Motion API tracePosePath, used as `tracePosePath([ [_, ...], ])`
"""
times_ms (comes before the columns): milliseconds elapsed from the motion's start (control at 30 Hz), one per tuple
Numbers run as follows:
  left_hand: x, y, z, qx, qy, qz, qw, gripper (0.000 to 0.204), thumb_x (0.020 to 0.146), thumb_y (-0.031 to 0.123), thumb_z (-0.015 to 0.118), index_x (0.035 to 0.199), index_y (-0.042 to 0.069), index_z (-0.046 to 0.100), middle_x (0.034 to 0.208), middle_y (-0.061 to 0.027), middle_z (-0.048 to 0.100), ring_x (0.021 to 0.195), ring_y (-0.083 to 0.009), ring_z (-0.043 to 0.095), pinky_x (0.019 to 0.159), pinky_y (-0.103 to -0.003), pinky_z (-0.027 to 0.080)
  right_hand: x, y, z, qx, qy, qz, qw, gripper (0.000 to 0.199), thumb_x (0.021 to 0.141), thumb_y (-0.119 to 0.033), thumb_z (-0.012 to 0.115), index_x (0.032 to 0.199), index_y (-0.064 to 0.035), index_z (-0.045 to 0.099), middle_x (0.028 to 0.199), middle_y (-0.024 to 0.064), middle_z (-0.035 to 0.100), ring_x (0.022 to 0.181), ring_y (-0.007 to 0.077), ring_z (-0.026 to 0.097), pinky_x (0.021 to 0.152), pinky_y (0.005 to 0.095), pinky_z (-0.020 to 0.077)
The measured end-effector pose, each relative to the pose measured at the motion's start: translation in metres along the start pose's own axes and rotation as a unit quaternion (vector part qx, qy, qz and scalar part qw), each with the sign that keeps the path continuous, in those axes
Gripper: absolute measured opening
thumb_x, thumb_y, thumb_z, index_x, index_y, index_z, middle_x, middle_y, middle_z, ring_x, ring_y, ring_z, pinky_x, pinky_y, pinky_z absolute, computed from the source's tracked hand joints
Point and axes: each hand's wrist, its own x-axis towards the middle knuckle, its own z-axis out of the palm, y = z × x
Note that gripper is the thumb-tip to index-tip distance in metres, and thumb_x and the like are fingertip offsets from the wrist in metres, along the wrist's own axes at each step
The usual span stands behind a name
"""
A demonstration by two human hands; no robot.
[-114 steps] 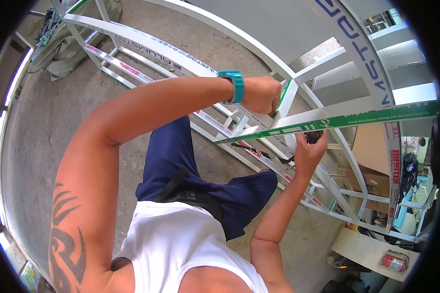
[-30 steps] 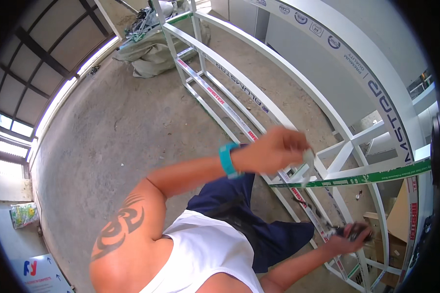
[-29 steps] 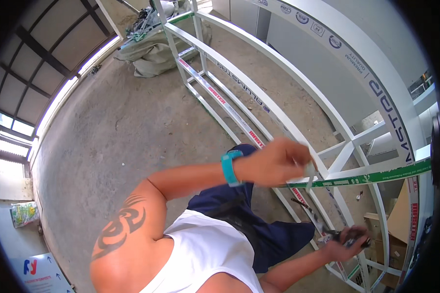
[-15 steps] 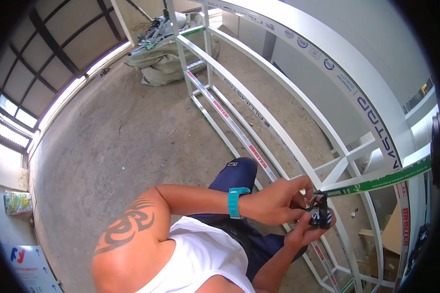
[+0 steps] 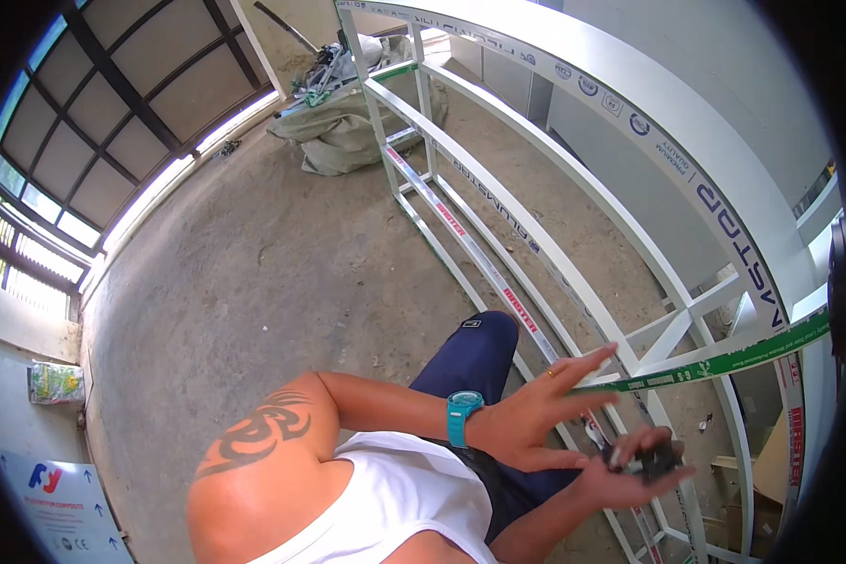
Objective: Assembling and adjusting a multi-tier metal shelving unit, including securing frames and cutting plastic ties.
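My left hand [image 5: 540,414], with a teal watch [image 5: 461,418] on its wrist and a ring on one finger, has its fingers spread and holds nothing. It hovers beside the near end of a white metal frame [image 5: 573,263]. Just below and to the right, my right hand [image 5: 620,484] has its fingers curled around a small black object [image 5: 660,461]. Motion blurs that object, so its kind is unclear. The left thumb comes close to the right hand; whether they touch I cannot tell.
The frame's long bars, with green and red printed strips, run along my right. A large grey-green sack [image 5: 348,136] with scraps on top lies at the far end. A cardboard box [image 5: 771,461] stands at the right, and a printed panel [image 5: 61,512] leans at the lower left.
My left hand has let go of the black object and its fingers have spread apart. The right hand has moved right with the object. The view has shifted slightly.
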Motion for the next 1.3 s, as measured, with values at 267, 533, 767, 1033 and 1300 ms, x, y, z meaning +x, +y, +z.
tracePosePath([
  [267, -0.044, -0.038, 0.015, -0.595, 0.042, -0.503, 0.625, 0.031, 0.108, 0.024, 0.057, 0.117, -0.002, 0.070, 0.118, -0.0115, 0.066, 0.095, -0.0173, 0.061, 0.087, -0.031, 0.048, -0.006, -0.005, 0.039, 0.215, -0.229, -0.195, 0.929, 0.035, 0.109, -0.029, 0.038, 0.086, -0.0069, 0.052, 0.095, 0.0106, 0.058, 0.080, 0.0193, 0.054, 0.075, 0.0354, 0.0457],
  [533, -0.038, -0.022, 0.000, -0.282, 0.023, -0.363, 0.888, 0.029, 0.107, 0.023, 0.060, 0.114, -0.003, 0.071, 0.100, -0.0072, 0.069, 0.079, -0.0118, 0.056, 0.071, -0.025, 0.045, -0.036, -0.018, 0.084, 0.100, -0.025, -0.056, 0.993, 0.027, 0.106, -0.025, 0.046, 0.093, -0.0056, 0.060, 0.094, 0.0119, 0.060, 0.093, 0.0242, 0.057, 0.078, 0.0356, 0.0460],
  [767, -0.028, -0.017, -0.011, -0.201, -0.084, -0.284, 0.934, 0.016, 0.099, 0.013, 0.071, 0.103, -0.002, 0.076, 0.092, -0.0070, 0.074, 0.071, -0.0114, 0.058, 0.064, -0.023, 0.046, -0.026, -0.008, 0.033, -0.051, -0.115, -0.098, 0.987, 0.018, 0.102, -0.011, 0.053, 0.092, -0.0034, 0.066, 0.081, 0.0077, 0.062, 0.075, 0.0211, 0.056, 0.069, 0.0331, 0.0454],
  [1033, 0.018, -0.067, -0.067, 0.088, 0.149, -0.198, 0.965, 0.034, 0.084, 0.011, 0.084, 0.114, 0.000, 0.074, 0.117, -0.0128, 0.075, 0.087, -0.0175, 0.068, 0.080, -0.030, 0.055, 0.026, -0.018, -0.006, -0.169, 0.093, -0.167, 0.967, 0.012, 0.098, -0.012, 0.065, 0.090, -0.0036, 0.066, 0.077, 0.0042, 0.061, 0.066, 0.0175, 0.051, 0.063, 0.0315, 0.0426],
  [1300, 0.046, -0.174, -0.107, 0.579, 0.124, -0.078, 0.802, 0.057, 0.096, 0.050, 0.066, 0.133, 0.007, 0.066, 0.149, -0.0156, 0.052, 0.141, -0.0383, 0.042, 0.118, -0.054, 0.031, 0.072, -0.007, 0.006, -0.185, 0.022, -0.263, 0.946, 0.021, 0.090, -0.021, 0.080, 0.093, -0.0045, 0.067, 0.080, 0.0043, 0.065, 0.062, 0.0139, 0.053, 0.057, 0.0279, 0.0435],
])
